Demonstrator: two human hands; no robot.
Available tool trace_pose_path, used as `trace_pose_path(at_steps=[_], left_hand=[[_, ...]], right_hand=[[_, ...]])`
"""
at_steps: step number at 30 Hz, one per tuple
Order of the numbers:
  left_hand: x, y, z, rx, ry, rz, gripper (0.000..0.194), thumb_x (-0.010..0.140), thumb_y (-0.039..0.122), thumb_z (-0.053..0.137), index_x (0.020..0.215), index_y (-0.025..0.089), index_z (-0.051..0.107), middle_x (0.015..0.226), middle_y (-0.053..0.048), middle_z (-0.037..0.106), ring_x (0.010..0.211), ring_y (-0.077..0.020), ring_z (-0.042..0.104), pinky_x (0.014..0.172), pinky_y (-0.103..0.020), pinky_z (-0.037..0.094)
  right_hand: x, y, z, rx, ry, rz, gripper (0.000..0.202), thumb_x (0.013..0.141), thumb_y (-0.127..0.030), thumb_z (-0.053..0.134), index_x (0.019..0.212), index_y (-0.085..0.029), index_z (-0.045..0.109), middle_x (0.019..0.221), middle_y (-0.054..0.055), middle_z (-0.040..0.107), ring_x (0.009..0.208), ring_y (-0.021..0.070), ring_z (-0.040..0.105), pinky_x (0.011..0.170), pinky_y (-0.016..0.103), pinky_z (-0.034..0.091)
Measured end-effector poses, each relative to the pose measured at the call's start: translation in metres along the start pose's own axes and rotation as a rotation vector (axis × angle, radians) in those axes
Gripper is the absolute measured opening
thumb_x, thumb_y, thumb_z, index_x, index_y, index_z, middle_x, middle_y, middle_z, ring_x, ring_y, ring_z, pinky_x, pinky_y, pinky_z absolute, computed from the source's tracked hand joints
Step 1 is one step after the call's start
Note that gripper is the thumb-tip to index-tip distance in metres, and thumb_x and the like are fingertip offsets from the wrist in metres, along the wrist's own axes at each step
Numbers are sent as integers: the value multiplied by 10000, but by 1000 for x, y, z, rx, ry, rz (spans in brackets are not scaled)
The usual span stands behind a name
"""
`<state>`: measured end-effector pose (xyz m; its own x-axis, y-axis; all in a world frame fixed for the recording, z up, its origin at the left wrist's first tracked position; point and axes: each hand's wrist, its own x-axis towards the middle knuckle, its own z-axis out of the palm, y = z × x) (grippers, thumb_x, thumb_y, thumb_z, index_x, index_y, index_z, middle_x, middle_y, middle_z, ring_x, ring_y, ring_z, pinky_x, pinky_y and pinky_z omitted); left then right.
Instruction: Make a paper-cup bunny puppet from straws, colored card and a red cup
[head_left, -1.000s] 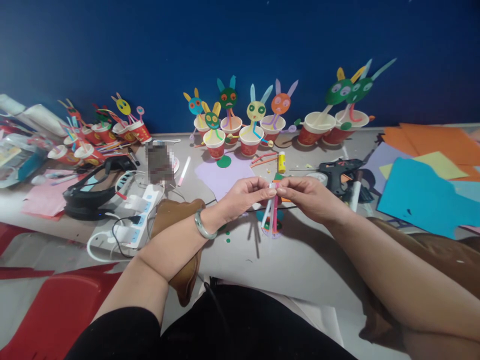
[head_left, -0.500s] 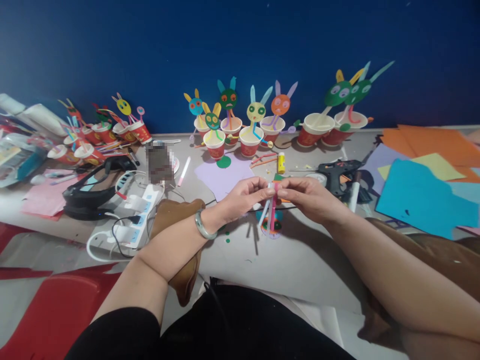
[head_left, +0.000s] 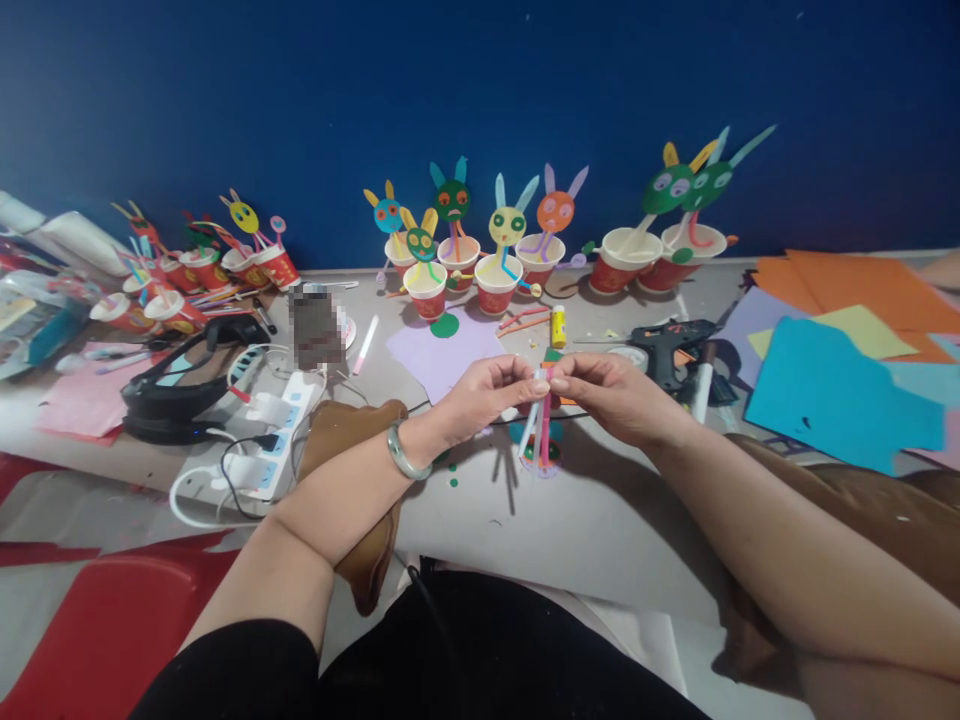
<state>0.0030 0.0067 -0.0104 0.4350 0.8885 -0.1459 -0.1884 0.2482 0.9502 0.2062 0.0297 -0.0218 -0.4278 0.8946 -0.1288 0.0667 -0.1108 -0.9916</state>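
My left hand [head_left: 499,392] and my right hand [head_left: 607,392] meet above the table, fingertips pinched together. Between them they hold the top ends of a few thin strips, which hang down. On the left side the strips are pale [head_left: 529,430]; a pink strip [head_left: 546,425] hangs at the right, by my right fingertips. Below the strips, on the table, lies a small round paper piece [head_left: 541,455] in green, red and purple, partly covered by them. A green bangle circles my left wrist.
Red paper cups [head_left: 495,298] with paper rabbit figures stand along the blue wall. A glue stick [head_left: 558,326], a glue gun [head_left: 667,345] and blue paper [head_left: 840,400] lie behind and right. A power strip [head_left: 289,435] and black headset [head_left: 161,410] lie left.
The strips have shifted slightly in my fingers, and another pale strip now shows beside the pink one. Both hands stay pinched in almost the same place.
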Motion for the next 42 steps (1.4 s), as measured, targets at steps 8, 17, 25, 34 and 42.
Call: trace_pose_path(at_steps=[8, 17, 25, 34, 42], left_hand=[[3, -3, -2, -55, 57, -25, 571, 627, 543, 978, 784, 156, 589, 677, 56, 605, 625, -53, 539, 631, -243, 400], [14, -5, -4, -165, 309, 22, 316, 786, 287, 873, 754, 161, 585, 631, 71, 587, 577, -41, 520, 621, -222, 417], [15, -2, -2, -134, 367, -6, 256, 892, 153, 767, 735, 164, 565, 579, 80, 566, 513, -40, 500, 590, -215, 398], [18, -2, 2, -189, 338, 10, 262, 911, 86, 716, 706, 158, 570, 516, 91, 531, 468, -31, 476, 544, -200, 354], [18, -3, 0, -161, 333, 25, 286, 920, 88, 698, 684, 164, 556, 517, 85, 537, 465, -33, 470, 529, -199, 350]], right_hand=[[-1, -9, 0, -150, -1, -55, 530, 694, -757, 866, 693, -243, 735, 706, 32, 706, 715, 189, 629, 737, 340, 527], [39, 2, -33, -1071, 401, -87, 317, 916, -468, 605, 998, -226, 793, 1038, 113, 829, 962, 316, 752, 867, 423, 553], [99, 2, -31, -1372, 337, 199, 368, 934, -381, 602, 1218, -166, 698, 1135, 183, 805, 1096, 364, 719, 959, 464, 484], [94, -1, -25, -1499, 318, 139, 402, 1018, -367, 457, 1165, -155, 766, 1220, 219, 775, 1197, 391, 689, 1010, 490, 488], [129, 1, -49, -1553, 252, 164, 534, 1049, -255, 357, 1483, -111, 634, 1527, 253, 621, 1293, 372, 671, 999, 467, 547]])
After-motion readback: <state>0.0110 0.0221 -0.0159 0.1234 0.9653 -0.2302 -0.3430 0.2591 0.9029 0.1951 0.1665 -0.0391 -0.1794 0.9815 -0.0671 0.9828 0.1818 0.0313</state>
